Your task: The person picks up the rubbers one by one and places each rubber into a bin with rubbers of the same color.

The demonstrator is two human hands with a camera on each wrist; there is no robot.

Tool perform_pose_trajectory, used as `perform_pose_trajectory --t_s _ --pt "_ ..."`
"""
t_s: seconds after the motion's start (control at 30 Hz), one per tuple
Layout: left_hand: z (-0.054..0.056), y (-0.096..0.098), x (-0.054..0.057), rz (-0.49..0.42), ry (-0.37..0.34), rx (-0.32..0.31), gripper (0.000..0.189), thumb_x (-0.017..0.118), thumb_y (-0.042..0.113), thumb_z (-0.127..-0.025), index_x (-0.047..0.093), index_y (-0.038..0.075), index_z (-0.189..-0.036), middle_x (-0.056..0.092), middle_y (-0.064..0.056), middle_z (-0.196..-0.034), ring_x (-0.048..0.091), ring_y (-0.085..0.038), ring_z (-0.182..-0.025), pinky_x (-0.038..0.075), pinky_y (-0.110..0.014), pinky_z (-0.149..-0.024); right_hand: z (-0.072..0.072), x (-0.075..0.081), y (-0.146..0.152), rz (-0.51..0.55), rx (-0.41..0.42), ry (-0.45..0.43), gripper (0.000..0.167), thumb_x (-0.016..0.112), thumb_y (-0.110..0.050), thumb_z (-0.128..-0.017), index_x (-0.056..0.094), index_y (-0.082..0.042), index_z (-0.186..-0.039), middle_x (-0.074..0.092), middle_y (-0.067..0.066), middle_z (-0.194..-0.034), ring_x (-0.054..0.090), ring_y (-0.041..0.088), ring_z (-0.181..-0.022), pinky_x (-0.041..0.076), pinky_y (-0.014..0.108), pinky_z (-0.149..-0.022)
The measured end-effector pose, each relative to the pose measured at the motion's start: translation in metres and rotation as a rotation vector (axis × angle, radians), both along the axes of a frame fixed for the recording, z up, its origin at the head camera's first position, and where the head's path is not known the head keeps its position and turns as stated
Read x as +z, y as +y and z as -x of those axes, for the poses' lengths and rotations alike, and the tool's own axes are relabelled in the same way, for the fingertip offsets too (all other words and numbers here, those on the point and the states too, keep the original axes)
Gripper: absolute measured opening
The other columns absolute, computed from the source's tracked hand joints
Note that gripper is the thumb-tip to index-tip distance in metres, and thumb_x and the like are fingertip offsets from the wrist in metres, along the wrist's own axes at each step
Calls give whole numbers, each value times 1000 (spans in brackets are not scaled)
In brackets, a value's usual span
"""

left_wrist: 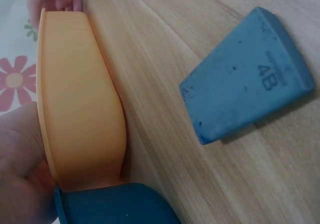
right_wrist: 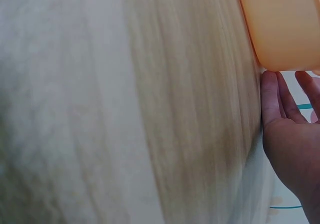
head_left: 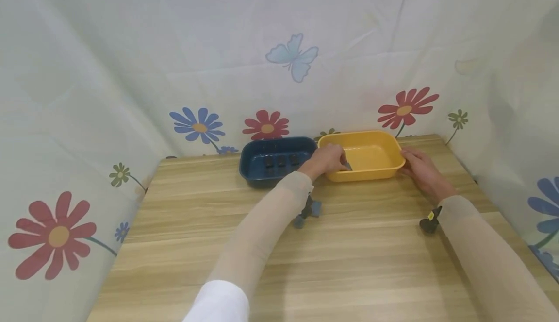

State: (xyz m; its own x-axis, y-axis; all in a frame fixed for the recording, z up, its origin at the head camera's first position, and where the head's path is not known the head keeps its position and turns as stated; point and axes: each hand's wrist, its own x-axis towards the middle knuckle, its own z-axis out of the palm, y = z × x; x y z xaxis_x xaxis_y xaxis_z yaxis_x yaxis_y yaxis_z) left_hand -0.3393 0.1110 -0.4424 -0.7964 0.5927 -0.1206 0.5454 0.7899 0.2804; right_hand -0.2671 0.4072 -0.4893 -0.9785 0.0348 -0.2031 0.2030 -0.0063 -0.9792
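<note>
My left hand (head_left: 328, 159) reaches over the near rim of the yellow bin (head_left: 380, 173), pinching a small blue-grey eraser (head_left: 347, 166) just inside it. In the left wrist view that hand is partly cut off behind the bin wall. The fingertips of my right hand (head_left: 422, 170) touch the outer right end of the bin; the right wrist view shows these fingers fairly straight. On the table below my left wrist lies a blue-grey eraser (left_wrist: 245, 78) marked 4B. Another blue-grey piece (head_left: 299, 222) lies near it, partly behind the wrist camera.
A dark blue bin (head_left: 257, 182) stands against the left end of the yellow one, with several dark small pieces (head_left: 281, 161) inside. Both stand at the back edge of the wooden table (head_left: 196, 225), before a flower-printed curtain (head_left: 218, 59).
</note>
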Motion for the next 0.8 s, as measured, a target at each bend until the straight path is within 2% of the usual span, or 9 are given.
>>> perform_pose_trajectory --t_s 0.13,0.3,0.4,0.53,0.67,0.8 --pt "0 1 0 -4 7 10 31 85 41 -92 81 19 -113 74 8 -105 64 -10 -91 58 -30 -81 1 0 1 -22 -3 -8 68 41 -36 -116 19 3 -166 25 26 -166 53 12 -122 58 19 -98" --pt "-1 1 0 2 23 4 31 86 39 -92 81 19 -114 74 8 -105 64 -9 -91 58 -29 -81 1 -1 1 -21 -8 3 68 41 -36 -116 20 5 -166 29 24 -163 54 11 -120 59 18 -96" --pt "0 3 -1 11 29 2 26 86 38 -91 82 19 -108 73 8 -101 63 -10 -88 57 -28 -78 0 -1 1 6 -10 18 67 43 -33 -116 21 7 -164 37 20 -155 56 8 -115 60 17 -93" --pt "4 5 -4 26 12 1 18 86 35 -91 78 19 -91 67 7 -84 58 -13 -78 49 -26 -65 -1 -2 1 50 -11 40 67 46 -30 -115 21 10 -163 50 10 -139 60 6 -110 61 18 -91" --pt "8 8 -6 55 -10 7 25 83 27 -94 68 17 -76 54 4 -70 49 -14 -69 38 -26 -56 -1 -2 1 43 -10 40 67 47 -32 -115 23 10 -162 53 4 -132 62 6 -108 61 19 -91" --pt "8 8 -6 72 -5 6 33 79 19 -94 57 16 -70 43 2 -67 43 -15 -66 32 -27 -54 -1 -1 0 15 -12 26 69 48 -36 -114 26 9 -162 52 5 -134 61 6 -108 61 18 -90"
